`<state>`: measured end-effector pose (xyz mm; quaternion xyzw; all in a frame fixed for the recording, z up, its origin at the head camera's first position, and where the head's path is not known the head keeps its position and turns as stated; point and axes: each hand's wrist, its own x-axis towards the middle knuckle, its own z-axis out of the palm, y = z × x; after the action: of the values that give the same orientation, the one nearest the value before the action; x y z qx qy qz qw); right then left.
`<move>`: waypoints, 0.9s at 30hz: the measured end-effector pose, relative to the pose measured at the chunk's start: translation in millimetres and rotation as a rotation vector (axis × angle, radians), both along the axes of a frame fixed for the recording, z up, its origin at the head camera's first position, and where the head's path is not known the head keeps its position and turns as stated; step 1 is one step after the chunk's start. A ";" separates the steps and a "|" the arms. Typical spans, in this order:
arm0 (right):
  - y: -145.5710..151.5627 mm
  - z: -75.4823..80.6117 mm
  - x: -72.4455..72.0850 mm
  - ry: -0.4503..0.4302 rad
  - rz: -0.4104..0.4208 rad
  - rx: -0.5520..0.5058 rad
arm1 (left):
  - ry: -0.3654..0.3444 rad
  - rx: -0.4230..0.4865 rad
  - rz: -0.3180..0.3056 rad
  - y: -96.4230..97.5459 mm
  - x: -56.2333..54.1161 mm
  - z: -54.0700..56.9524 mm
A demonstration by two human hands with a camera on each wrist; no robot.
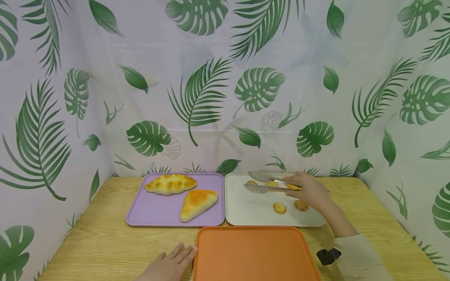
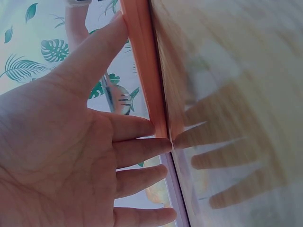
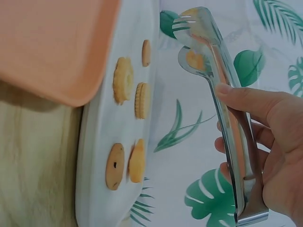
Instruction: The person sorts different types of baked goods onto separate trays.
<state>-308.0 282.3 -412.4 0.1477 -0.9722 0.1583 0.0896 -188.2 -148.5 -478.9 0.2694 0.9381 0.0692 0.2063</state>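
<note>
My right hand (image 1: 311, 190) grips a pair of metal tongs (image 3: 236, 142) above the white tray (image 1: 246, 214). The tongs' two tips stand apart with nothing between them, pointing left in the head view. On that tray lie several cookies, among them a round scalloped one (image 1: 279, 208) and a brown one with dark spots (image 1: 300, 205); the tongs partly cover others. My left hand (image 1: 170, 265) lies with fingers extended at the left edge of the orange tray (image 1: 253, 249), its fingertips touching or very near the rim (image 2: 147, 71).
On the left a purple tray (image 1: 154, 214) bears a braided bread (image 1: 171, 184) and a triangular bread (image 1: 198, 203). All three trays stand on a wooden table (image 1: 98, 234). Leaf-patterned cloth (image 1: 211, 97) closes off the back and sides.
</note>
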 end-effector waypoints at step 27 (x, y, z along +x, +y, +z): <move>-1.0 2.0 124.5 0.267 0.363 -0.070 | 0.084 0.064 -0.086 0.1 4.9 -1.8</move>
<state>-183.5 281.3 -410.4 0.3364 -0.9032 0.1845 0.1924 -183.3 -148.4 -480.7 0.3185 0.9309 0.0789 0.1606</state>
